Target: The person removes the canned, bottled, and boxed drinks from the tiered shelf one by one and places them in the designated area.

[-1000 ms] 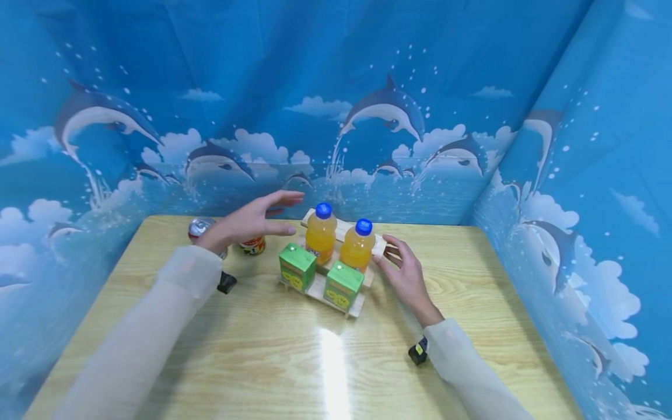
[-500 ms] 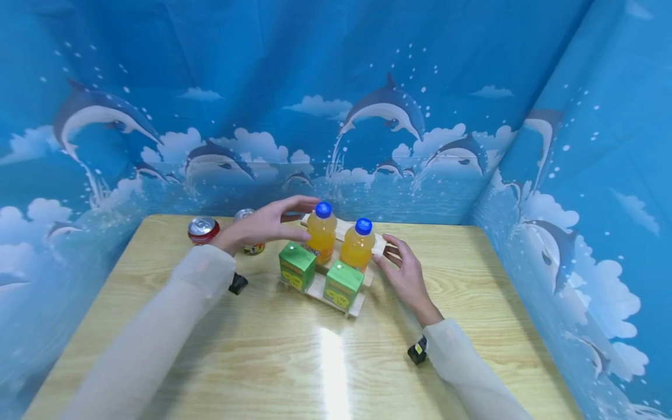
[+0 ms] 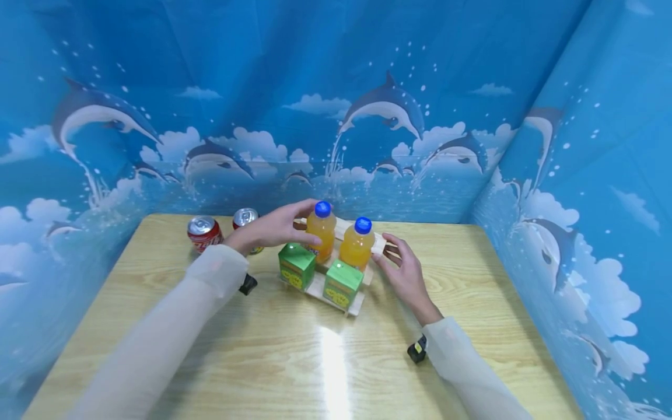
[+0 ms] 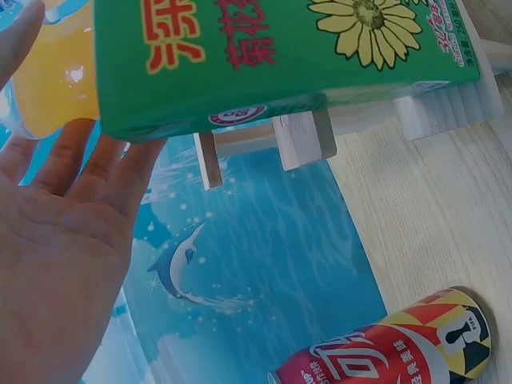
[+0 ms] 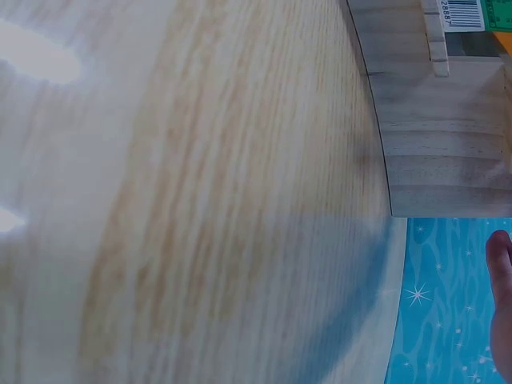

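Note:
A stepped wooden rack bears two orange juice bottles with blue caps on its upper step and two green drink cartons in front. My left hand holds the left juice bottle, thumb across its front and fingers reaching behind. In the left wrist view, a carton with a yellow flower covers part of those fingers. My right hand grips the right end of the rack's top board, beside the right juice bottle. Only one finger of it shows in the right wrist view, near the rack's side panel.
Two drink cans stand at the table's back left: a red one and another partly behind my left hand. The latter's red and yellow side shows in the left wrist view. A dolphin-print blue curtain encloses the wooden table.
My left hand has moved right, from beside the rack to around the left juice bottle, uncovering the cans behind it. The right hand and the rack have stayed put.

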A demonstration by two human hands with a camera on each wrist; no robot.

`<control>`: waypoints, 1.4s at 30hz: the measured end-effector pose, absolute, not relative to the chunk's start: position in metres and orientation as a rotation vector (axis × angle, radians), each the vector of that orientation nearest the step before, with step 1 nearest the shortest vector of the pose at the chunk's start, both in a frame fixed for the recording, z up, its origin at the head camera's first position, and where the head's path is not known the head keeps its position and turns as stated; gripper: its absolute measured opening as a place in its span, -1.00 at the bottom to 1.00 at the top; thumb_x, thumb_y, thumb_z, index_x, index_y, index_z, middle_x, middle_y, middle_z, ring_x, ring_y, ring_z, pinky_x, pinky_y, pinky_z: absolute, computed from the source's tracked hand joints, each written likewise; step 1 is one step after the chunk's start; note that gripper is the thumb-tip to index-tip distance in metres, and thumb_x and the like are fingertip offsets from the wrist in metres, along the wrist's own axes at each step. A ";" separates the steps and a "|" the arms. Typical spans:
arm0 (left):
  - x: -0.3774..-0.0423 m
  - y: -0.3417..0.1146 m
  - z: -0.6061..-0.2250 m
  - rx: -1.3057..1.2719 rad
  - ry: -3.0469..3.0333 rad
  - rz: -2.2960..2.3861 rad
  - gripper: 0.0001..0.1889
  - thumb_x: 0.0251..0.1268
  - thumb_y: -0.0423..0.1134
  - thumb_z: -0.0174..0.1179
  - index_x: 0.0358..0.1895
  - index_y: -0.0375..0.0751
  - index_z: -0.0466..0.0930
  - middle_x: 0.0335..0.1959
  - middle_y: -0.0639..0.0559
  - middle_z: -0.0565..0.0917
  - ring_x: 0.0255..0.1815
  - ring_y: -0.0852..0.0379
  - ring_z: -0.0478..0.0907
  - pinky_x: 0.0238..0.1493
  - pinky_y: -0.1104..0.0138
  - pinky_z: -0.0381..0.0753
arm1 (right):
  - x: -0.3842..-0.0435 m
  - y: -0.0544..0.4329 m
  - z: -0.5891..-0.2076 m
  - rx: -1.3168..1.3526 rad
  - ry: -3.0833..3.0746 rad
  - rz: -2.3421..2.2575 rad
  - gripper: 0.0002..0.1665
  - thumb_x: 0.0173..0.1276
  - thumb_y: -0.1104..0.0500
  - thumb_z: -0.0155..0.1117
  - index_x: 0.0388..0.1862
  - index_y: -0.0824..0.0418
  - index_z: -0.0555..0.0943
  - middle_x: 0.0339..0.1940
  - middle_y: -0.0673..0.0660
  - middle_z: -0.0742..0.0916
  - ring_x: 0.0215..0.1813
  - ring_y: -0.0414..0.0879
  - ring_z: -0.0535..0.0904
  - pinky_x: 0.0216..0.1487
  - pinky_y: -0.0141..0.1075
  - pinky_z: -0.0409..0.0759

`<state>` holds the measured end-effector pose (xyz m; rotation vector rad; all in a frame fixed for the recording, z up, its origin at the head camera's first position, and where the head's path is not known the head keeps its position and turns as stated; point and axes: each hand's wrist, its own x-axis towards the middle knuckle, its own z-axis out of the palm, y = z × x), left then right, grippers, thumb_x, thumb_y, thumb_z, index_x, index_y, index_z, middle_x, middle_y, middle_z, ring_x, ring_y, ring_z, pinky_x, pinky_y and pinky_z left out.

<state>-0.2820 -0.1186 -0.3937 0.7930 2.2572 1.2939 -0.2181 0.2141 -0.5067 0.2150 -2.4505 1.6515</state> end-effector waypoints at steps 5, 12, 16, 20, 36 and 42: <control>-0.282 -0.115 -0.394 0.745 2.285 1.269 -0.11 0.41 -0.08 0.53 0.71 0.11 0.24 0.63 -0.06 0.46 0.73 -0.22 0.26 0.65 -0.23 0.38 | -0.219 0.215 -0.509 0.216 -2.458 1.641 -0.25 0.52 0.09 0.51 0.59 0.21 0.46 0.54 0.24 0.57 0.47 0.23 0.61 0.53 -0.06 0.62; -0.280 -0.112 -0.390 0.724 2.312 1.265 -0.12 0.38 -0.13 0.55 0.69 0.11 0.29 0.63 -0.07 0.46 0.72 -0.22 0.28 0.64 -0.25 0.38 | -0.219 0.216 -0.509 0.230 -2.458 1.636 -0.25 0.54 0.04 0.50 0.59 0.20 0.47 0.54 0.23 0.57 0.47 0.23 0.61 0.53 -0.05 0.61; -0.280 -0.112 -0.391 0.736 2.333 1.253 -0.11 0.37 -0.13 0.56 0.69 0.07 0.28 0.63 -0.07 0.48 0.71 -0.22 0.29 0.63 -0.25 0.40 | -0.219 0.216 -0.510 0.225 -2.455 1.633 -0.26 0.53 0.05 0.50 0.58 0.19 0.48 0.54 0.23 0.58 0.47 0.23 0.61 0.53 -0.05 0.62; -0.280 -0.113 -0.392 0.737 2.356 1.246 -0.11 0.35 -0.12 0.57 0.69 0.08 0.30 0.61 -0.06 0.50 0.70 -0.21 0.31 0.62 -0.24 0.41 | -0.219 0.216 -0.510 0.228 -2.447 1.641 -0.26 0.53 0.04 0.51 0.58 0.19 0.48 0.54 0.21 0.58 0.47 0.21 0.61 0.53 -0.05 0.61; -0.280 -0.116 -0.380 0.782 2.412 1.288 -0.09 0.35 -0.04 0.57 0.69 0.06 0.30 0.60 -0.07 0.51 0.68 -0.21 0.34 0.53 -0.18 0.56 | -0.219 0.216 -0.510 0.228 -2.442 1.652 -0.27 0.53 0.07 0.51 0.57 0.21 0.48 0.53 0.24 0.58 0.47 0.24 0.60 0.53 -0.06 0.62; -0.279 -0.118 -0.374 0.760 2.434 1.327 -0.09 0.34 -0.06 0.58 0.69 0.04 0.29 0.59 -0.07 0.51 0.68 -0.20 0.35 0.53 -0.17 0.56 | -0.219 0.216 -0.510 0.229 -2.446 1.642 -0.26 0.53 0.05 0.51 0.58 0.20 0.48 0.53 0.23 0.58 0.48 0.24 0.60 0.53 -0.06 0.62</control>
